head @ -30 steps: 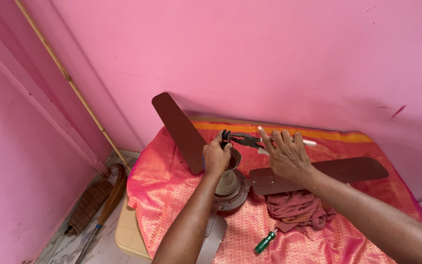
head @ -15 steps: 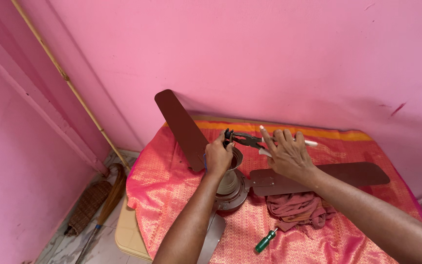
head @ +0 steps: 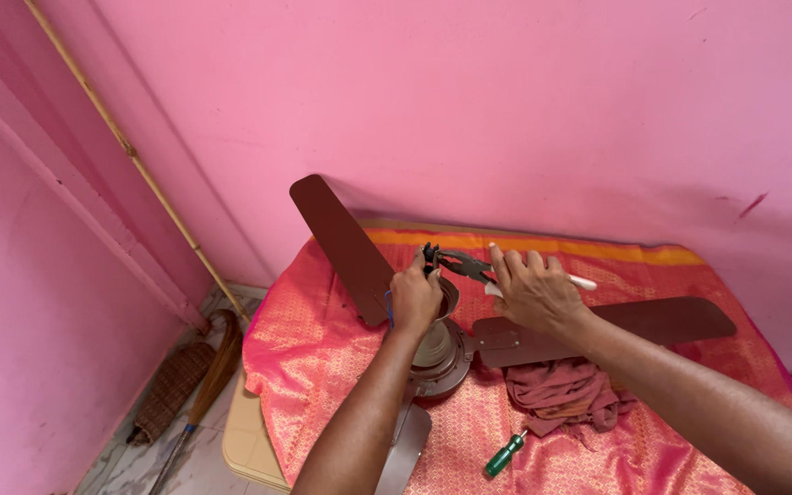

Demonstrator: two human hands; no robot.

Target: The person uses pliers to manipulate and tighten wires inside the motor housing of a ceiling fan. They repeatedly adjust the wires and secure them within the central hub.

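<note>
Fingers point(head: 412, 275) of the left hand point(head: 414, 298) are closed around the brown ceiling fan's hub point(head: 437, 344) at frame centre. Black-handled metal pliers point(head: 458, 265) are gripped by the right hand point(head: 533, 293), on the pink patterned bedcover point(head: 323, 348). Green-handled screwdriver point(head: 504, 455), lower centre.

Shiny woven cloth point(head: 323, 367), matt blades point(head: 346, 243)

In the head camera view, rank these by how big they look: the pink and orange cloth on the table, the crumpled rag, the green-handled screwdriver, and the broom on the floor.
1. Pink and orange cloth
2. Broom
3. Crumpled rag, close to the broom, so that order is unsure
4. Green-handled screwdriver
</note>
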